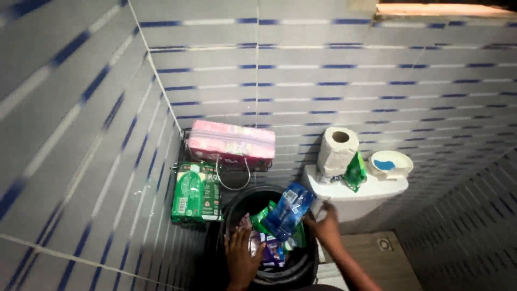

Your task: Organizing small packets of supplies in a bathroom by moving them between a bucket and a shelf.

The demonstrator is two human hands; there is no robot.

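I record a tiled bathroom corner viewed from above. The right hand (326, 226) is closed on a blue plastic pouch (290, 209), gripping it at its lower right edge, and holds it tilted above the mouth of a black bin (301, 269). The left hand (241, 257) reaches into the bin with fingers spread, resting on purple and green wrappers (269, 250) inside; I cannot tell whether it actually grips any of them.

My judgement on handling: the pouch looks light, soft and glossy (likely slippery), with no stiffness of its own, so it would crumple under pressure. A pinch at a sealed edge or corner would hold better than the slack middle.

Surroundings noted: a pink packet (231, 141) sits in a wire rack (186, 156) fixed to the wall, with a green packet (196, 192) hanging just below it, beside the bin. To the right, a white toilet cistern (377, 195) carries a toilet paper roll (337, 149), a small green sachet (355, 172) leaning against the roll, and a white and blue dish (390, 164).
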